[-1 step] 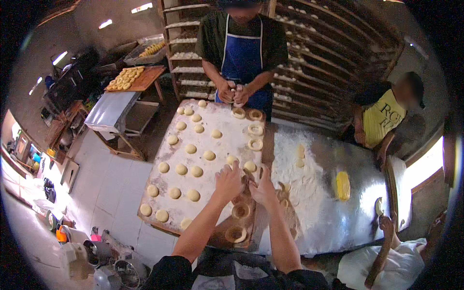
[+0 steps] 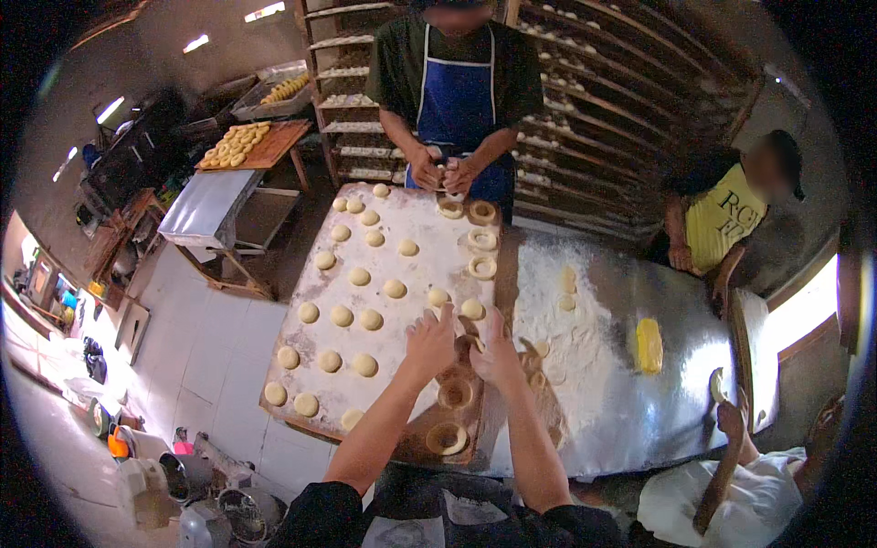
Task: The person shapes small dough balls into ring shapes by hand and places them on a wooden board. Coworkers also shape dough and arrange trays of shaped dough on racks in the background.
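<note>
1. Bakery room: wooden racks (image 2: 630, 100) at the back, metal table (image 2: 639, 384) dusted with flour, and a long floured board (image 2: 402, 265) lying on its left part.
2. Left hand (image 2: 429, 342): over the near right part of the board, fingers loosely curled, index finger up. It seems to touch a dough piece (image 2: 468, 345) between the two hands; the grip is hidden, so I cannot tell whether it holds it.
3. Right hand (image 2: 498, 352): just beside the left, fingers bent down onto the same piece. Contact likely, but I cannot tell whether they are closed on it.
4. Dough balls (image 2: 365, 320): pale, round, smooth, matte with flour, in loose rows across the board.
5. Dough rings (image 2: 448, 438): flat rounds with a sunken centre, on the bare near end of the board, right below the hands. More rings (image 2: 482, 239) run along the far right edge.
6. Flour pile (image 2: 566, 320): white, powdery, spread on the table right of the board, with small dough bits in it.
7. Yellow block (image 2: 649, 345): oblong, on the table further right.
8. Person in a blue apron (image 2: 457, 91) stands at the far end, both hands closed around dough.
9. Tray of rings (image 2: 247, 144) on a stand far left.
</note>
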`<state>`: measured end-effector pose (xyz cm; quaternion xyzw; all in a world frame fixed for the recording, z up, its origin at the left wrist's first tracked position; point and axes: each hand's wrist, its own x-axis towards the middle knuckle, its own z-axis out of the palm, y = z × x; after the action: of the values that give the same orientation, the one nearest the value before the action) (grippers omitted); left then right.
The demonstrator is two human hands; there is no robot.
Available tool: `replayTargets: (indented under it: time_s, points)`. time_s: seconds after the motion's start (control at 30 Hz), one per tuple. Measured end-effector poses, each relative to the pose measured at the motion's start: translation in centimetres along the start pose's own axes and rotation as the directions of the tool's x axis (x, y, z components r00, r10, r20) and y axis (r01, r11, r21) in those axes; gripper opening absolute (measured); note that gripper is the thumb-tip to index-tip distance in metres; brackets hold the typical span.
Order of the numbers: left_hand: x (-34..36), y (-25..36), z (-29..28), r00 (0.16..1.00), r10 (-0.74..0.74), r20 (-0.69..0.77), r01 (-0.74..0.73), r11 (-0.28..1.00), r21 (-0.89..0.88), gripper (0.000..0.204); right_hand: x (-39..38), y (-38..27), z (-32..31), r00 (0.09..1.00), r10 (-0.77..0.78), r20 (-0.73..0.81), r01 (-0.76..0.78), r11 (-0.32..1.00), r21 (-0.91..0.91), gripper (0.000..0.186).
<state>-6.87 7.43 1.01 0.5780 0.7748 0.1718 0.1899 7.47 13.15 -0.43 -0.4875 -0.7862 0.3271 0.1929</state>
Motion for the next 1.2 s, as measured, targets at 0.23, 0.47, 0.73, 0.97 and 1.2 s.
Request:
replayTargets:
  time_s: [0.23, 0.47, 0.73, 0.97, 1.2]
  points:
    - [0.8, -0.7, -0.1, 0.997, 0.025, 0.07, -0.023, 1.0, -0.016, 0.073, -0.8, -0.3, 0.0, 0.999, -0.036, 0.004, 0.036, 0.999, 0.016, 0.087]
    - [-5.1, -1.4, -1.6, 0.98, 0.137, 0.142, -0.139, 0.99, 0.006, 0.07, -6.0, -1.3, -2.0, 0.977, -0.081, 0.197, 0.077, 0.997, 0.028, 0.1]
    - [-5.8, -0.1, -1.3, 0.991, 0.097, 0.094, -0.105, 0.991, 0.084, 0.076, -6.6, -1.3, -1.9, 0.965, -0.137, 0.223, 0.151, 0.987, -0.049, 0.101]
    - [-7.6, 1.0, -1.0, 0.997, 0.063, 0.047, -0.069, 0.988, 0.14, 0.078, -7.1, 7.8, -7.1, 0.991, 0.117, 0.06, -0.104, 0.978, -0.179, 0.051]
    - [-8.8, 5.1, -1.5, 0.966, 0.043, -0.255, -0.081, 0.987, -0.14, 0.052, -5.2, 11.3, -9.0, 0.964, -0.039, 0.263, 0.113, 0.956, -0.272, 0.028]
